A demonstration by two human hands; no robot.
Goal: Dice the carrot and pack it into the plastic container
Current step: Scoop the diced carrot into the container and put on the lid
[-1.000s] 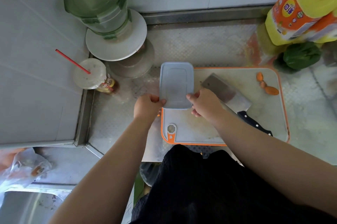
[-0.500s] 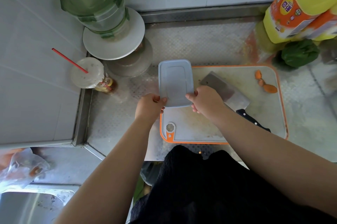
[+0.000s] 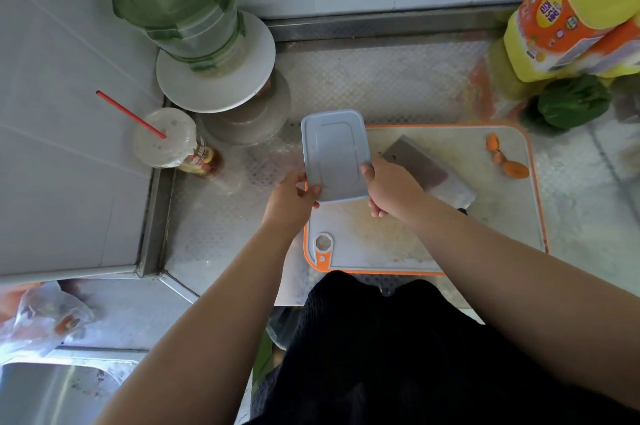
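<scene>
**Both hands on the lidded container at the board's left edge**

Nearest, a dark garment fills the bottom of the view, with both forearms reaching out over it. The cutting board [image 3: 450,244], white with an orange rim, lies on the steel desk [image 3: 381,85].

The left hand [image 3: 291,199] grips the container [image 3: 334,154] at its near left corner, thumb on the lid and fingers curled under the edge. The right hand [image 3: 391,189] holds the near right side, thumb on the lid rim, fingers curled below. The container is closed by a pale blue lid; its contents are hidden. Its long axis runs away from the person, leaning slightly left, and it overlaps the board's far left corner.

Just right of it the cleaver [image 3: 426,172] lies flat on the board, blade pointing away and left. Carrot ends [image 3: 509,161] sit near the board's far right corner.

Farther off stand a cup [image 3: 162,140] with a red straw, a green jar [image 3: 180,5] on a white plate [image 3: 242,85], and yellow bottles [image 3: 568,9].
</scene>
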